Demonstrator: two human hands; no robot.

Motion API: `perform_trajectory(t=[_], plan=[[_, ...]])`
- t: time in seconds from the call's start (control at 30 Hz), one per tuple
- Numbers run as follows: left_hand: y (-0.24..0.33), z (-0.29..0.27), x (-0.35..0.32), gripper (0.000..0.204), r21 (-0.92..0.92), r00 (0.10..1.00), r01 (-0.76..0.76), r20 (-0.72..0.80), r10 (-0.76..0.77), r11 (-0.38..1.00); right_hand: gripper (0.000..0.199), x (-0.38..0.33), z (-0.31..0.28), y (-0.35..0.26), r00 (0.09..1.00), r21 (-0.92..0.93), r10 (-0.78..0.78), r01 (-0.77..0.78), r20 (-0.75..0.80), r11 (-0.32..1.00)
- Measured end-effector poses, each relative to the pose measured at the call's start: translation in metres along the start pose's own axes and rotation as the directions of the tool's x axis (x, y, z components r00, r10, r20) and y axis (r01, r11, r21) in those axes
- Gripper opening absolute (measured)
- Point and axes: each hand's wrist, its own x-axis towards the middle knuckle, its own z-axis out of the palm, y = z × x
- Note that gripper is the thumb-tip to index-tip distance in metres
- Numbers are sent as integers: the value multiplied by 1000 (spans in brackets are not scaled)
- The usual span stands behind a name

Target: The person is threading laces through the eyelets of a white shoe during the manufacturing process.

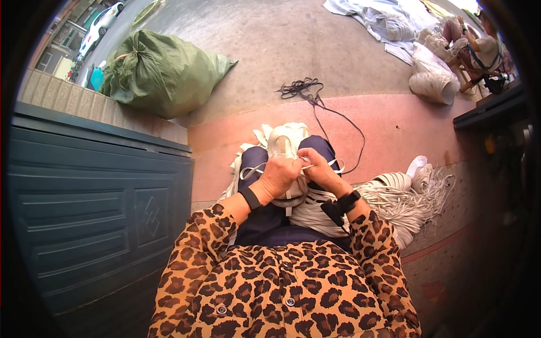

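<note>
Well, left hand (pixel 282 174), right hand (pixel 319 169), grip clamped on lace (pixel 307 167), green sack (pixel 163 76) (contents hidden) beyond.

Shoe (pixel 284 137) partly hidden behind left hand (pixel 282 175)

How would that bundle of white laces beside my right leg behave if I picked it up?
The bundle of white laces would probably sag limply, since its strands drape and curve. Its splayed loose ends might trail or tangle. Strands could slip away too, as many look unbound there.
</note>
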Motion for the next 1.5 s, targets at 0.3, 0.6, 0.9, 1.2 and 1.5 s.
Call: perform_trajectory(t=[0.3, 0.6, 0.9, 1.2, 1.5], plan=[[-33, -21, -28, 17, -157, 864, 491, 216, -455, 857, 30, 3, 0, -8, 991, 66, 34, -43, 131, 997], [-41, -55, -47, 8, 162, 957, -112, 284, 63, 980, 32, 0, 20, 1, 894, -701, -432, 385, 122, 600], [-124, -143, -94, 10, -261, 615, 788, 369, -697, 557, 26, -37, -7, -17, 970, -553, -130, -7, -207, 833], [-211, -258, -128, 13, -964, 306, 254, 162, -938, -83, 22, -41, 7, 12, 991, -699, -137, 102, 6, 708], [-106, -99, -101, 15, -723, 617, 673, 429, -660, 158, 17, -30, 26, 8, 946, -775, -217, -51, -239, 630]])
